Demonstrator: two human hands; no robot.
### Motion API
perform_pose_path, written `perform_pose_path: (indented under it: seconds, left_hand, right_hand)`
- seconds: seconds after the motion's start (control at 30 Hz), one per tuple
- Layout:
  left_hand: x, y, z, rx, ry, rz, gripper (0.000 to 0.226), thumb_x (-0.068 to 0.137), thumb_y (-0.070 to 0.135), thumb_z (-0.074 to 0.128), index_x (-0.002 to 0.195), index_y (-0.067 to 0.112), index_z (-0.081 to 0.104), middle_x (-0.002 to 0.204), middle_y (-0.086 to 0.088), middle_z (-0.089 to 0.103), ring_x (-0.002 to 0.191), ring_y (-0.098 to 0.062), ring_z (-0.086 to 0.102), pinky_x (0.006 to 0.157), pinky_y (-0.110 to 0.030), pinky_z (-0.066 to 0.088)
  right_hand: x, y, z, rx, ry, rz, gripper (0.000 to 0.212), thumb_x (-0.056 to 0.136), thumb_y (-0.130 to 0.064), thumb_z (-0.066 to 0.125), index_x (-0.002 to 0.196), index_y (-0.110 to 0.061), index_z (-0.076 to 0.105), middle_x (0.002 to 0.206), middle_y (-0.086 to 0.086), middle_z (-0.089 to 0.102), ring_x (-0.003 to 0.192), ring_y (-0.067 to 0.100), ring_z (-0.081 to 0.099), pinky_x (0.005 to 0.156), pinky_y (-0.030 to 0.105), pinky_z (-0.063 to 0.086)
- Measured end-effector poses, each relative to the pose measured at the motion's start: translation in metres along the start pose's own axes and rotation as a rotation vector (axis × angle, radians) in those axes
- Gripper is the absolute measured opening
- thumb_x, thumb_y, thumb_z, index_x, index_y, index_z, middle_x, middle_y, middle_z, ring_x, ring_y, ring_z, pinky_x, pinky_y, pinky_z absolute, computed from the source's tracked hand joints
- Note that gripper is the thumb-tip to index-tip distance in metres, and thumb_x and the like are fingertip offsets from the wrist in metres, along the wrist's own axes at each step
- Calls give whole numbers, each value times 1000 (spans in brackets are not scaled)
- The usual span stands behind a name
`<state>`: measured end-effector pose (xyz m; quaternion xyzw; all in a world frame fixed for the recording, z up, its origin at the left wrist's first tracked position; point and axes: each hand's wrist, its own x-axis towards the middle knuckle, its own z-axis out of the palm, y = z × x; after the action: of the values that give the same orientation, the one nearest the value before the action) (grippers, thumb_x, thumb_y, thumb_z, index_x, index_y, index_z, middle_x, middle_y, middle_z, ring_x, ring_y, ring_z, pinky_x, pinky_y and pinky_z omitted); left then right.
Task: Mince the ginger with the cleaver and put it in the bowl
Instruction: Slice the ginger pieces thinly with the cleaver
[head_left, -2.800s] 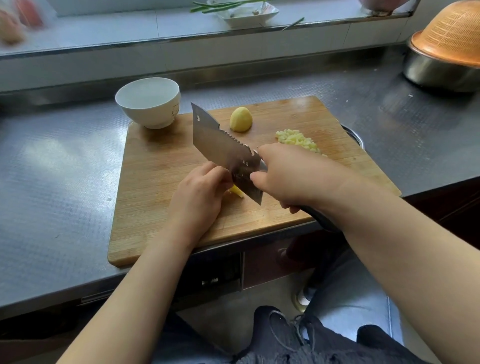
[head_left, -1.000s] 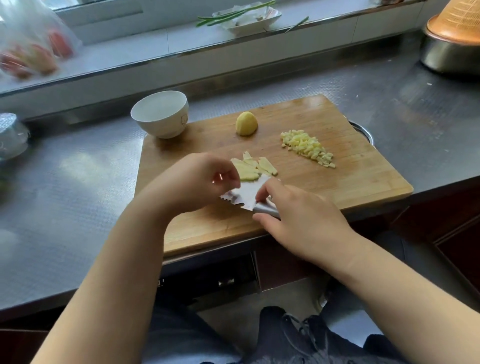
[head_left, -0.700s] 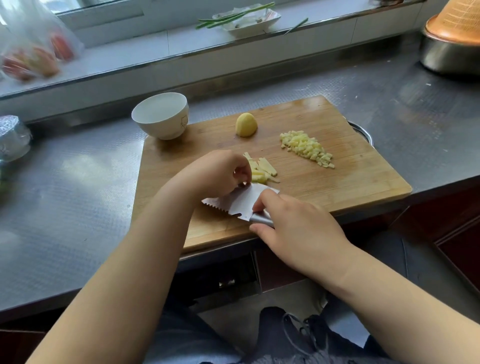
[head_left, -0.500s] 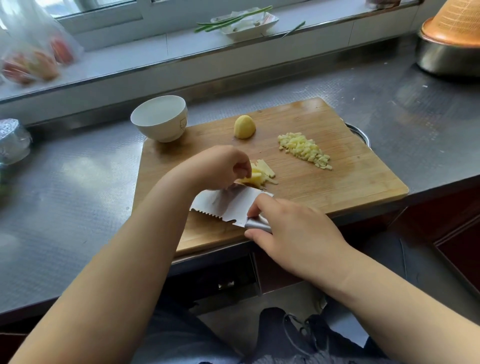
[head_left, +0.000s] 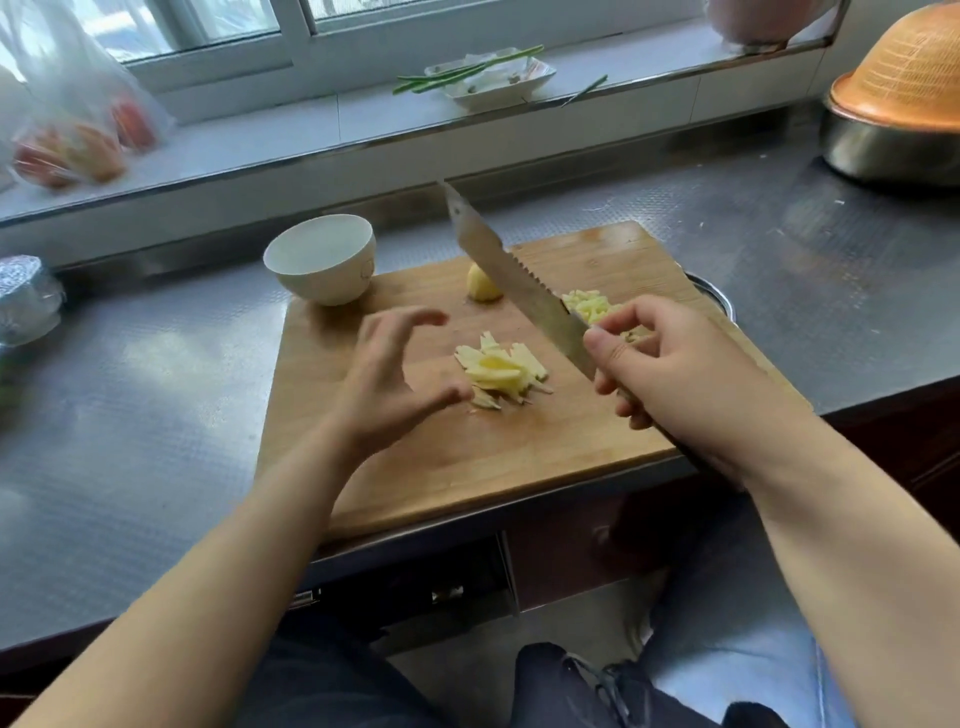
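Observation:
A pile of ginger strips (head_left: 500, 373) lies in the middle of the wooden cutting board (head_left: 467, 457). Behind the blade sits a heap of minced ginger (head_left: 589, 306), and an uncut ginger piece (head_left: 482, 285) rests near the board's far edge. My right hand (head_left: 670, 374) grips the cleaver (head_left: 514, 283) by its handle, blade raised edge-up and pointing away to the left. My left hand (head_left: 387, 379) hovers with spread fingers just left of the strips, holding nothing. A white bowl (head_left: 322, 265) stands at the board's far left corner, nothing visible inside it.
The board lies on a steel counter (head_left: 130, 415). A metal pot with an orange strainer (head_left: 904, 93) stands at the far right. The windowsill holds a plate with scallions (head_left: 491, 78) and a plastic bag of produce (head_left: 78, 130). A foil-covered item (head_left: 26, 299) sits at the left.
The cleaver lay flat near the board's front edge with my left hand wiping strips off it; now my right hand has lifted it, and my left hand has opened beside the strips.

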<state>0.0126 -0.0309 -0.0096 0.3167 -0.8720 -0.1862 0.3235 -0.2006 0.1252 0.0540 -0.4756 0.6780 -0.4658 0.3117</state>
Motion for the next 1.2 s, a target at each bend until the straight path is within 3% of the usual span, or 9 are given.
perform_pose_path:
  seconds: [0.07, 0.13, 0.23, 0.43, 0.7, 0.97, 1.07, 1.2]
  left_hand:
    - [10, -8, 6, 4, -320, -89, 104, 55, 75, 70, 144, 39, 30, 146, 10, 33, 137, -15, 23, 115, -49, 26]
    - [26, -13, 9, 80, -529, -90, 118, 52, 76, 72, 148, 47, 10, 156, 13, 16, 144, -11, 9, 118, -50, 16]
    - [49, -9, 17, 130, -650, -30, 116, 56, 69, 74, 147, 51, 4, 159, 15, 10, 146, -12, 4, 119, -47, 11]
    - [66, 2, 28, -6, -796, -7, 88, 67, 46, 82, 132, 63, 25, 136, 34, 25, 136, -1, 13, 118, -38, 11]
    - [67, 10, 35, 44, -736, 14, 50, 75, 60, 68, 122, 51, 54, 128, 20, 38, 125, -4, 26, 107, -33, 25]
    - [49, 9, 38, 172, -583, -73, 36, 78, 70, 57, 110, 54, 52, 124, 19, 35, 122, -10, 26, 109, -44, 25]
    - [40, 13, 42, 231, -517, -137, 33, 80, 71, 53, 108, 53, 50, 125, 16, 37, 123, -13, 28, 103, -38, 25]
    - [22, 24, 46, 331, -353, -333, 36, 80, 74, 50, 107, 50, 47, 127, 11, 41, 121, -17, 32, 99, -39, 29]
  right_hand:
    - [4, 4, -4, 39, 37, 17, 8, 97, -31, 58, 94, -24, 56, 77, 8, 67, 58, 17, 58, 56, 35, 48]
    - [6, 9, -7, 55, 60, 31, 8, 98, -31, 56, 95, -24, 56, 79, 9, 67, 58, 16, 58, 55, 33, 46]
    - [6, 14, -9, 82, 67, 62, 10, 99, -33, 55, 97, -23, 56, 79, 9, 68, 56, 13, 58, 53, 30, 46]
    - [6, 16, -10, 116, 66, 94, 13, 99, -33, 54, 98, -20, 57, 75, 8, 67, 53, 12, 57, 50, 28, 47]
    - [6, 12, -17, 120, 90, 110, 16, 100, -31, 53, 104, -17, 57, 73, 6, 65, 50, 9, 55, 46, 22, 48]
    - [3, 13, -15, 106, 65, 117, 12, 100, -32, 53, 100, -20, 57, 74, 6, 65, 52, 9, 56, 47, 22, 50]
    - [2, 13, -13, 93, 49, 118, 15, 100, -32, 53, 103, -17, 57, 73, 6, 65, 52, 10, 56, 48, 25, 49]
    - [4, 9, -9, 40, -10, 136, 17, 100, -31, 52, 103, -15, 57, 75, 7, 66, 54, 12, 56, 47, 24, 50]
